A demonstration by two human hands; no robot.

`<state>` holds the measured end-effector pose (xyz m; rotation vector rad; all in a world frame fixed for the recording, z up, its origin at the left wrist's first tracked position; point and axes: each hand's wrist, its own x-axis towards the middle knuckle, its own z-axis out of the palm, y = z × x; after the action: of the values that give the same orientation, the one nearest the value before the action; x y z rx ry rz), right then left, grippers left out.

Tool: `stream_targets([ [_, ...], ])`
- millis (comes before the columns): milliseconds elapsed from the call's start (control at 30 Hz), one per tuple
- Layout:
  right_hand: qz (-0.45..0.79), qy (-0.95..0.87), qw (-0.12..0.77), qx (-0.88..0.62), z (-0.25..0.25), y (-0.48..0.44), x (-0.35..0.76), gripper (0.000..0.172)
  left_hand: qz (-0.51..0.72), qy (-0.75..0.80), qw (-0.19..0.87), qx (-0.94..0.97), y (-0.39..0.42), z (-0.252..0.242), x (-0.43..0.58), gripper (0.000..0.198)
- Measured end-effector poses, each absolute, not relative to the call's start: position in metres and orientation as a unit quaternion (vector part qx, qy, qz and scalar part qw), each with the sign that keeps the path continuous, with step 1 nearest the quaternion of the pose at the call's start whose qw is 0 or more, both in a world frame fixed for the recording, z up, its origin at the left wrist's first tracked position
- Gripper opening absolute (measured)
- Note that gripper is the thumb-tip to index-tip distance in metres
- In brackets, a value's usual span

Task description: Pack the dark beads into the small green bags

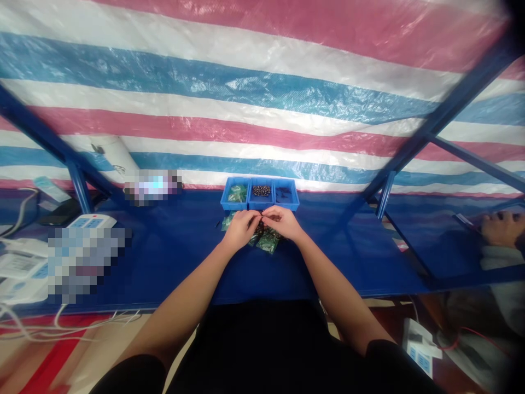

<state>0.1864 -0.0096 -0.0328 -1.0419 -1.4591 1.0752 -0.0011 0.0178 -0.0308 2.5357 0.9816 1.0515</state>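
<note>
My left hand and my right hand meet fingertip to fingertip over the blue table. Both are pinched closed on something small and dark that I cannot make out. Under them lie small green packets. Just beyond stand three joined blue bins: the left holds green packets, the middle small dark parts, the right looks dark inside.
White power strips and cables lie at the table's left end. Blue frame struts rise on both sides. A striped tarp hangs behind. Another person's hand rests at the far right.
</note>
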Motion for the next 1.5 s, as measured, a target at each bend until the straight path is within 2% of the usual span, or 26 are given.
stream_targets([
  [300, 0.431, -0.614, 0.493, -0.44, -0.0291, -0.0132, 0.1832, 0.032, 0.343, 0.331, 0.12, 0.871, 0.0163, -0.0282, -0.0008, 0.027],
  [767, 0.435, -0.606, 0.502, -0.438, -0.0262, -0.0134, 0.1829, 0.031, 0.36, 0.33, 0.112, 0.865, 0.0179, -0.0301, -0.0024, 0.019],
  [967, 0.439, -0.601, 0.508, -0.434, -0.0282, -0.0134, 0.1823, 0.032, 0.351, 0.343, 0.111, 0.864, 0.0166, -0.0275, -0.0019, 0.024],
  [1500, 0.433, -0.601, 0.513, -0.435, -0.0325, -0.0111, 0.1834, 0.037, 0.366, 0.344, 0.108, 0.858, 0.0211, -0.0346, -0.0029, 0.024],
])
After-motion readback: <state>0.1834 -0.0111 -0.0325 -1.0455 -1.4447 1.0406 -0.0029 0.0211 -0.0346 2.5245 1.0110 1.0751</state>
